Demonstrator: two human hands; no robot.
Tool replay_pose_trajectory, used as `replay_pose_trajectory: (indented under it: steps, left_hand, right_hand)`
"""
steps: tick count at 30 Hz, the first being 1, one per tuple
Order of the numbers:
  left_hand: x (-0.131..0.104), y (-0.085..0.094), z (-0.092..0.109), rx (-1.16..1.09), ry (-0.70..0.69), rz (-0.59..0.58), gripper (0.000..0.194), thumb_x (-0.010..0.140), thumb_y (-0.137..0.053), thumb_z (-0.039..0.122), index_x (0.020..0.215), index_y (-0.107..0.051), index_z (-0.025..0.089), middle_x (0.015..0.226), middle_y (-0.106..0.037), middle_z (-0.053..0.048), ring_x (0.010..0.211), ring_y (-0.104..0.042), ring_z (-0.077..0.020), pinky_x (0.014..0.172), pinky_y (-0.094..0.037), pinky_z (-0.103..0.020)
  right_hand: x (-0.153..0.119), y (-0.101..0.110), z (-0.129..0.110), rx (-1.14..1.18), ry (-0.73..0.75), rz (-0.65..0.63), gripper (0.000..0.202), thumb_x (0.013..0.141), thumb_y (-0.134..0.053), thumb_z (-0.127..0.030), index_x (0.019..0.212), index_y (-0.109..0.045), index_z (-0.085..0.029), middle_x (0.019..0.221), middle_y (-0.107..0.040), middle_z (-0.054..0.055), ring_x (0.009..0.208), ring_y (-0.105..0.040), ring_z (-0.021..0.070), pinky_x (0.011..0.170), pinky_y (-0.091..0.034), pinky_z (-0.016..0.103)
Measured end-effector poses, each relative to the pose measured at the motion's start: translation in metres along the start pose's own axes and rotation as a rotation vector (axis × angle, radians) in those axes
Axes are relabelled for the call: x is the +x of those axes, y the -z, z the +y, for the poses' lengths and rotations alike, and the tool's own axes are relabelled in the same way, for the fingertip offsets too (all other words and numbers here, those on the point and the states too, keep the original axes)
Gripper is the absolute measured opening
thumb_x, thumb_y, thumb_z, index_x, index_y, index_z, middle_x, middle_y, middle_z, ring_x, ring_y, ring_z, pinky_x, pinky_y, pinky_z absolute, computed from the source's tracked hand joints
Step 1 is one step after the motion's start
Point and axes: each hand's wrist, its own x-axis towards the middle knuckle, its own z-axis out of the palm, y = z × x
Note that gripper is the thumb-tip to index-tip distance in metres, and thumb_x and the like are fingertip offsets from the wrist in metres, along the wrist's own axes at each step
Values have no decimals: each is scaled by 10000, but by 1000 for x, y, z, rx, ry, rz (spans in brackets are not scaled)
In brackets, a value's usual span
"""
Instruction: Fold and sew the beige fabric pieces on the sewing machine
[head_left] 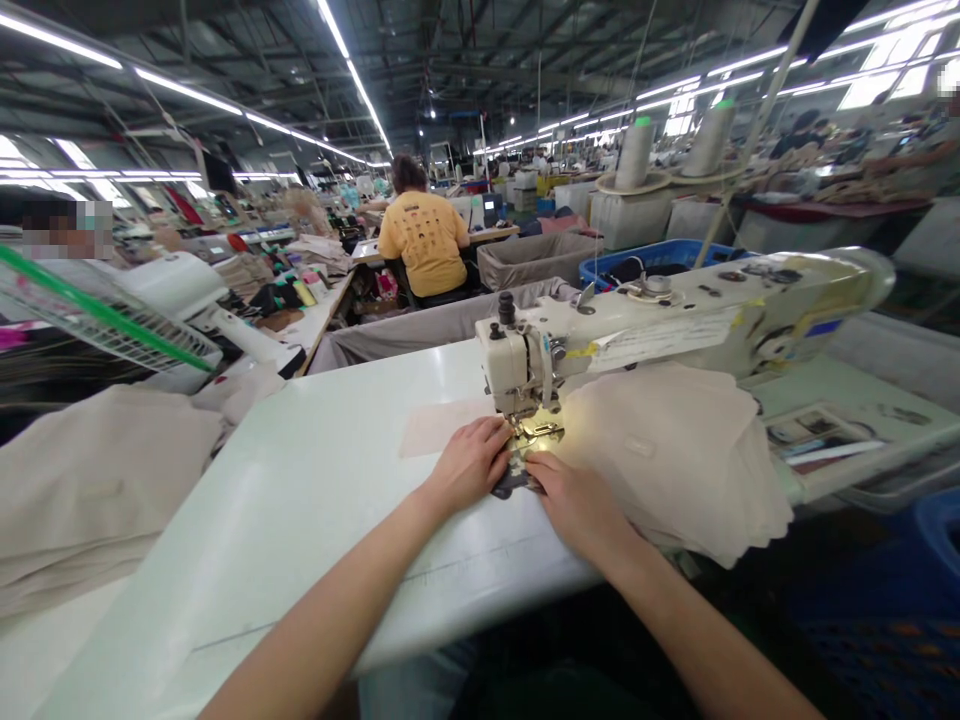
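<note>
My left hand (474, 462) is at the left of the needle area of a white sewing machine (645, 325), its fingers bent and held together by the presser foot. Just right of it, my right hand (576, 492) has its fingertips closed low in front of the lit metal needle plate (541, 432). Whatever the fingertips of both hands hold is too small or hidden to make out. A pale beige fabric piece (427, 430) lies flat behind my left hand. Beside my right hand, a pile of beige fabric pieces (682, 455) drapes over the table edge; the top one bears a small tab.
Another beige fabric stack (97, 490) lies at the left, below a white lamp-like fixture (187, 290) and a green-edged wire rack (105, 305). Thread cones (636, 155) stand behind the machine. A person in a yellow shirt (424, 240) sits ahead, beyond grey cloth bins (536, 262).
</note>
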Motion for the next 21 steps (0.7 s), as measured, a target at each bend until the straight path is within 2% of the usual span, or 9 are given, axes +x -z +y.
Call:
replay_pose_trajectory:
  steps: [4, 12, 21]
  left_hand:
    - [1, 1, 0, 5, -2, -3, 318, 991, -486, 268, 1278, -603, 201, 1312, -625, -137, 1221, -590, -279, 1027, -519, -471]
    - [1, 0, -1, 43, -13, -17, 335, 985, -494, 250, 1295, -589, 168, 1360, -619, -143, 1286, -563, -270, 1098, -482, -461]
    - [0, 0, 1, 145, 47, -68, 387, 1003, -488, 303, 1358, -550, 162, 1395, -599, -145, 1322, -524, -289, 1081, -471, -466]
  right_hand:
    - [-1, -1, 2, -2, 5, 6, 402, 969, -411, -131, 1299, -630, -203, 1373, -632, 75, 1047, -693, 227, 877, -509, 312]
    - [-3, -5, 2, -11, 21, 25, 406, 976, -389, -133, 1292, -637, -189, 1368, -633, 91, 1003, -705, 229, 854, -521, 320]
    - [0, -9, 1, 1, 0, 27, 402, 969, -400, -129, 1287, -636, -196, 1353, -636, 96, 966, -712, 228, 838, -524, 334]
